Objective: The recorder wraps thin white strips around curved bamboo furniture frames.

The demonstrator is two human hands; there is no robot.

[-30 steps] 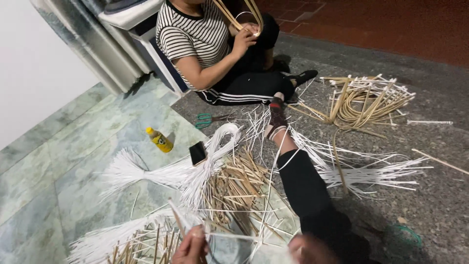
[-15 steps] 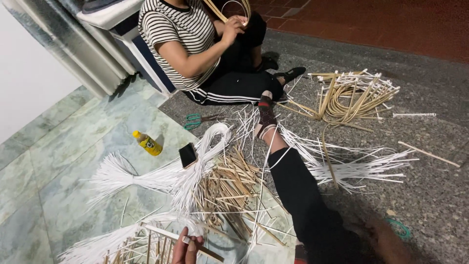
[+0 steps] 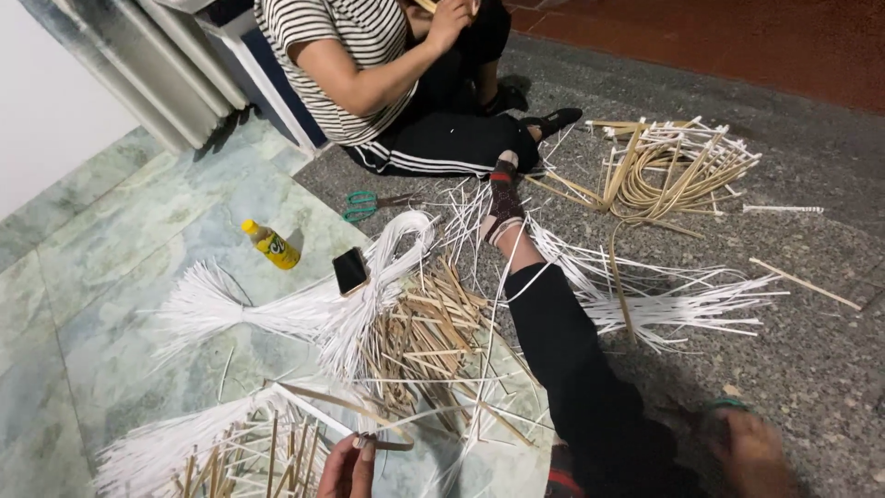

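My left hand is at the bottom edge, fingers pinched on a long tan strip that lies across a woven piece of white and tan strips. My right hand is blurred at the lower right, low over the speckled floor, next to something small and green. Its grip is unclear. My leg in black trousers stretches between the two hands, over a pile of short tan strips.
A bundle of white strips carries a black phone. A yellow bottle and green-handled scissors lie beyond. Curved tan strips and more white strips lie right. A person in a striped shirt sits opposite.
My right hand has moved from beside my knee out to the right, away from the strips. My left hand stays low at the bottom edge with the tan strip.
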